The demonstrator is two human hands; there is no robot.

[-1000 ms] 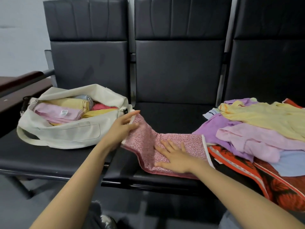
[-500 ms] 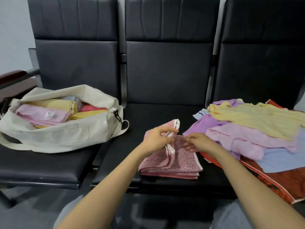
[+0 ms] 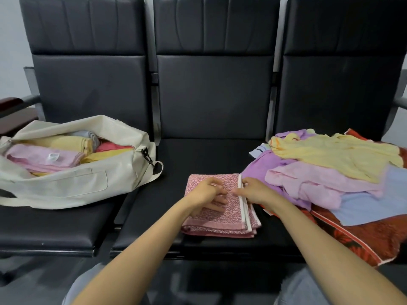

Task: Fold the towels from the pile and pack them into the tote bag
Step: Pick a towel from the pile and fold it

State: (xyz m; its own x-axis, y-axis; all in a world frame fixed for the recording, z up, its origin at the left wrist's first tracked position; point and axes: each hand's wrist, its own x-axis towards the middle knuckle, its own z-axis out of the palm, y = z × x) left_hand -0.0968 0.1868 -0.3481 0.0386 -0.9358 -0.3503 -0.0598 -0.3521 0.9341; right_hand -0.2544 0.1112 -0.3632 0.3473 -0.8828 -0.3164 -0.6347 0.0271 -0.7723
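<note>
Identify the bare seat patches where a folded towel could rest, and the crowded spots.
Free: middle seat behind the folded pink towel, between tote bag and towel pile; left seat's front strip before the bag. Crowded: right seat, under the pile.

The pink patterned towel (image 3: pixel 220 219), a second ago stretched long across the seat, now lies folded into a compact rectangle. Its 9 o'clock end was carried over to 3 o'clock. The left hand (image 3: pixel 207 194) has left the tote bag (image 3: pixel 66 186) and rests on the towel's middle; the right hand (image 3: pixel 255 190) has shifted to its white-trimmed 3 o'clock edge.
</note>
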